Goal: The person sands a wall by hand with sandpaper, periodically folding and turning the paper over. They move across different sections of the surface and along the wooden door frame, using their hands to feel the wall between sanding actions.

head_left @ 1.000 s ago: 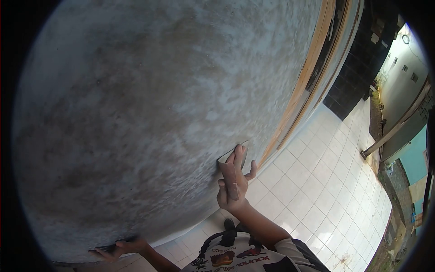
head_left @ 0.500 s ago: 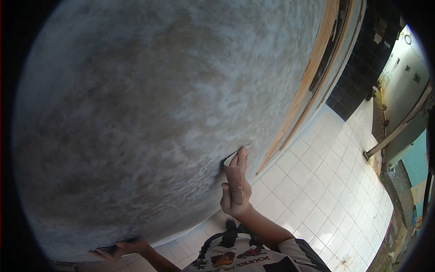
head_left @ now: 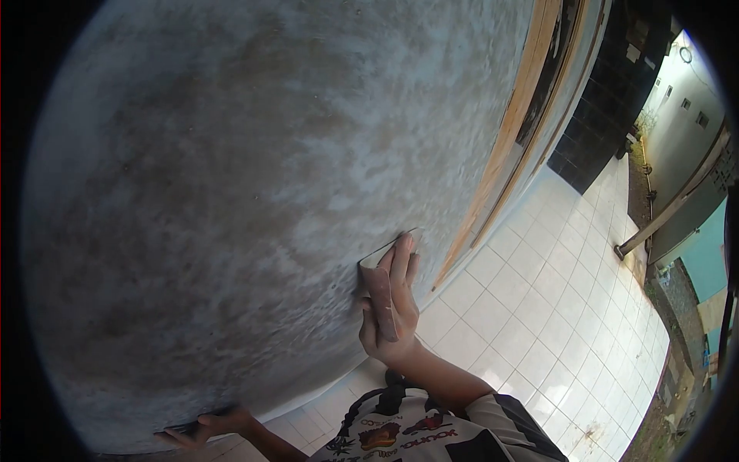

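Right hand [head_left: 402,308] is pressed flat on the wall [head_left: 254,185], fingers pointing up and close together. It pins a folded piece of sandpaper [head_left: 380,299] against the plaster. The brown strip runs down across the palm side, and one corner sticks out above the fingertips.

Left hand [head_left: 202,426] is low at the wall's bottom edge, fingers stretched along it. There's something dark under them; can't tell if it's gripping anything or just bracing.

The sandpaper sits on the mottled grey patch, near the wooden frame [head_left: 504,146] but apart from it. Below are the white tiled floor [head_left: 539,323] and the printed shirt [head_left: 400,435].

Risks, as a judgement:
- The sandpaper is only pinned by finger pressure, so it could slide or fold out and bare fingertips would scrape the rough plaster.
- A stroke drifting right could scuff the wooden frame.
- Uneven pressure could leave the patchy areas worse.
- The arm is stretched and the body leans in, so a slip of the bracing left hand would cost balance.

Versus a second ago:
- The right hand has shifted a bit left on the wall.
- The finger that was splayed out to the side is now tucked in.
- The left hand is in the same spot.
- The view is tilted slightly.
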A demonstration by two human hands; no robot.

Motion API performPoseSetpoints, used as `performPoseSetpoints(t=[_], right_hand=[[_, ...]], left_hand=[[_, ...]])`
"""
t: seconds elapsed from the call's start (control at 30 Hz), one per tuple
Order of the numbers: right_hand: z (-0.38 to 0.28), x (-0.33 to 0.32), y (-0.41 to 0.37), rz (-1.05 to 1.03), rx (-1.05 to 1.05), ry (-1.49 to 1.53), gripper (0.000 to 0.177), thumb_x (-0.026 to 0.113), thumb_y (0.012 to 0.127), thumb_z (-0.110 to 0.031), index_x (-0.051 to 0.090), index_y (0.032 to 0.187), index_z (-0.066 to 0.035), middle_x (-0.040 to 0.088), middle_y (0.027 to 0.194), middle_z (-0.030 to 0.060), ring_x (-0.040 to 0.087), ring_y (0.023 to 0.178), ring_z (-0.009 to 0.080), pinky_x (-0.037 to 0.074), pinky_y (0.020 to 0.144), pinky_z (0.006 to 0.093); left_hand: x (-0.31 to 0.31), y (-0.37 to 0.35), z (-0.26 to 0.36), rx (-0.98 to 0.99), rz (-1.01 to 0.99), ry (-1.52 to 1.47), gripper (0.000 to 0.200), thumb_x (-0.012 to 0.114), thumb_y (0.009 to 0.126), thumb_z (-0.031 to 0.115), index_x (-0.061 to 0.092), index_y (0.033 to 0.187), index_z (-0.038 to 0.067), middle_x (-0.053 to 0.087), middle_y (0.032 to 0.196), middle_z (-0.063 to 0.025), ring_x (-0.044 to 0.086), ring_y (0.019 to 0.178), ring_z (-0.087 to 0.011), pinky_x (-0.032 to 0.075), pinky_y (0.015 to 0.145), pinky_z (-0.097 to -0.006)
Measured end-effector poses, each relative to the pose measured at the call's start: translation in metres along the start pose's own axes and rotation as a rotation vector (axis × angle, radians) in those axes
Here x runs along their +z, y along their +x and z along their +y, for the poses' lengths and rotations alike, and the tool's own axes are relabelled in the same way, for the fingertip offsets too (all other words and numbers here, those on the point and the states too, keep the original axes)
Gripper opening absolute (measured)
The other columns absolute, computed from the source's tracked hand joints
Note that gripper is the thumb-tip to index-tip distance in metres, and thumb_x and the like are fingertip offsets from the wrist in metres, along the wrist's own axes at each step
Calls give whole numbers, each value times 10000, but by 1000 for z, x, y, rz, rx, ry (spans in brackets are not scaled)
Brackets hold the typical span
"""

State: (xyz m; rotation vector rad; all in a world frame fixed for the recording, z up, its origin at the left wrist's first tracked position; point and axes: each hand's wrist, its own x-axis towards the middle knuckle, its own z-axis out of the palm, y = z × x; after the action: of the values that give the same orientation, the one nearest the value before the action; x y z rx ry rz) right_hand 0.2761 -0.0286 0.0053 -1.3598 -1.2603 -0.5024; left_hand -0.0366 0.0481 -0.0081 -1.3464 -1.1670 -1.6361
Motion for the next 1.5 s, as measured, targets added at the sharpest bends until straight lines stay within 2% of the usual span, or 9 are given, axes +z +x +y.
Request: performPoseSetpoints(t=[0.63, 0.83, 0.93, 0.97, 1.0, 1.1, 1.2, 1.4, 1.5], right_hand=[[-4, -6, 5, -16, 18, -11, 573, 582, 716, 105, 606, 1288, 107, 354, 1471, 508, 311, 1432, 646, 292, 1125, 733], [3, -11, 17, -44, -12, -38, 537, 550, 889, 49, 488, 1411, 154, 329, 1508, 490, 303, 1454, 622, 249, 1167, 696], [15, -41, 22, 53, 95, 256, 509, 403, 1089, -128, 362, 1505, 163, 325, 1579, 402, 298, 1519, 489, 222, 1227, 596], [13, -40, 24, 261, 117, 593, 545, 422, 1107, -177, 287, 1545, 119, 325, 1629, 294, 308, 1533, 383, 262, 1238, 449], [15, -56, 11, 276, 257, 413, 593, 459, 1107, -230, 270, 1556, 108, 410, 1586, 224, 419, 1463, 310, 318, 1200, 418], [22, -80, -20, 253, 444, 501, 537, 498, 1100, -279, 445, 1456, 119, 583, 1404, 189, 544, 1311, 266, 377, 1117, 375], [19, -109, -22, -121, 514, 560, 443, 559, 1076, -311, 646, 1247, 88, 703, 1162, 147, 622, 1103, 207, 444, 987, 344], [40, -116, -50, -482, 672, 945, 421, 550, 1080, -280, 632, 1284, 80, 710, 1170, 142, 641, 1097, 207, 468, 978, 329], [45, -133, -59, -565, 737, 1028, 422, 544, 1085, -280, 627, 1293, 77, 702, 1200, 138, 628, 1124, 201, 464, 988, 332]], left_hand=[[-2, -4, -2, -38, -23, -58, 635, 287, 1114, 482, 254, 1529, 4, 144, 1637, -293, 185, 1537, -444, 228, 1220, -612], [-3, 0, 9, -37, -4, -54, 671, 307, 1105, 520, 269, 1539, 10, 198, 1623, -271, 216, 1530, -443, 246, 1214, -635], [-6, -1, 8, -39, 12, 0, 683, 314, 1102, 533, 274, 1543, 12, 215, 1618, -264, 226, 1528, -442, 253, 1212, -643], [-5, -4, 4, -61, -2, -15, 686, 320, 1103, 527, 270, 1544, 4, 216, 1615, -268, 227, 1526, -446, 248, 1214, -641], [-4, -5, 4, -84, -14, -31, 689, 326, 1104, 521, 266, 1546, -4, 216, 1611, -272, 228, 1523, -451, 244, 1216, -639], [-18, -6, 19, -120, -41, -47, 660, 332, 1103, 483, 254, 1541, -5, 194, 1625, -284, 206, 1538, -428, 216, 1230, -628], [-44, -19, 55, -116, -29, -87, 659, 347, 1097, 479, 268, 1515, -25, 269, 1604, -278, 264, 1515, -422, 196, 1237, -619], [-84, -45, 186, -463, -948, -969, 691, 468, 1061, 490, 342, 1492, -35, 520, 1454, -260, 464, 1406, -375, 256, 1224, -519], [-87, -69, 238, -785, -997, -1251, 577, 576, 1051, 357, 442, 1440, -47, 570, 1404, -235, 526, 1352, -317, 326, 1191, -455]])
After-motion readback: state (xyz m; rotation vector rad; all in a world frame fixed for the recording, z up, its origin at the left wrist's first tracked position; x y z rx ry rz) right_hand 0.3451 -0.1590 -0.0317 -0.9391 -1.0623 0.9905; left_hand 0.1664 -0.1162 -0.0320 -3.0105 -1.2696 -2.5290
